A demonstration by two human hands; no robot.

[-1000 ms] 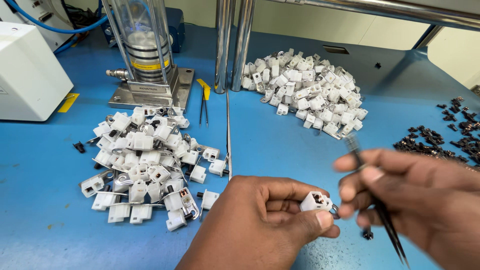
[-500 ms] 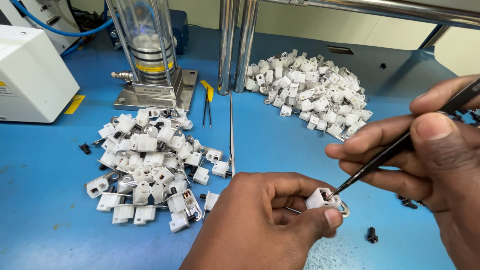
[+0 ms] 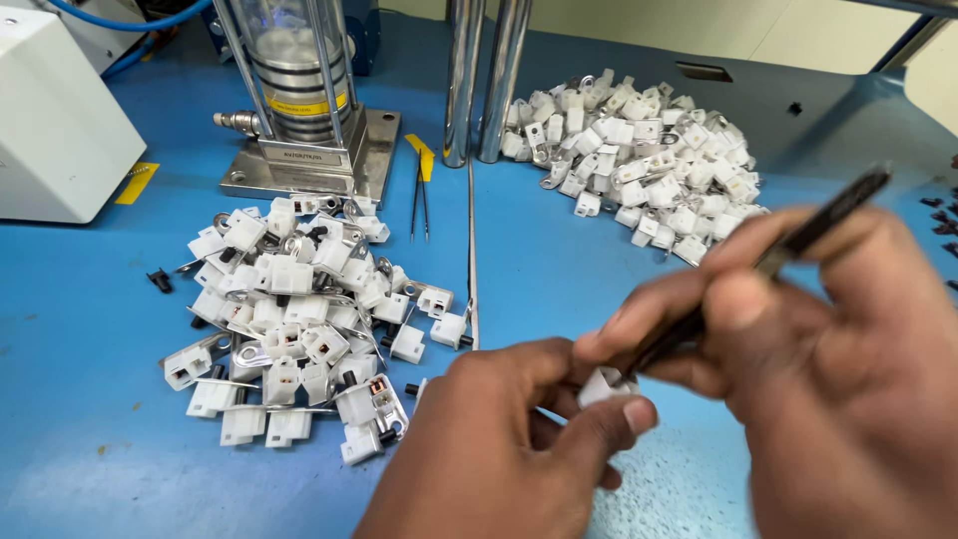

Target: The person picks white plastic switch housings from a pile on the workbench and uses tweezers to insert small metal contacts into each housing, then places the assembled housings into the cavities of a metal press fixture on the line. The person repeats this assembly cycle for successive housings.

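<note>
Pinching a small white plastic part (image 3: 602,384) between thumb and fingers, the left hand (image 3: 519,449) kept its grip clamped on it low over the blue bench (image 3: 80,329). The right hand (image 3: 828,379) had its grip closed on black tweezers (image 3: 768,265), tip touching the part. One pile of white parts (image 3: 299,319) lay left, another pile (image 3: 639,160) behind.

Blue bench (image 3: 80,399), white connector heaps (image 3: 299,319)

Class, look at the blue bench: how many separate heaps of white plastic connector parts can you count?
2. One heap lies at the left, in front of the metal press base. The other heap lies at the back right, beyond the right hand. The hands may hide loose pieces.
</note>
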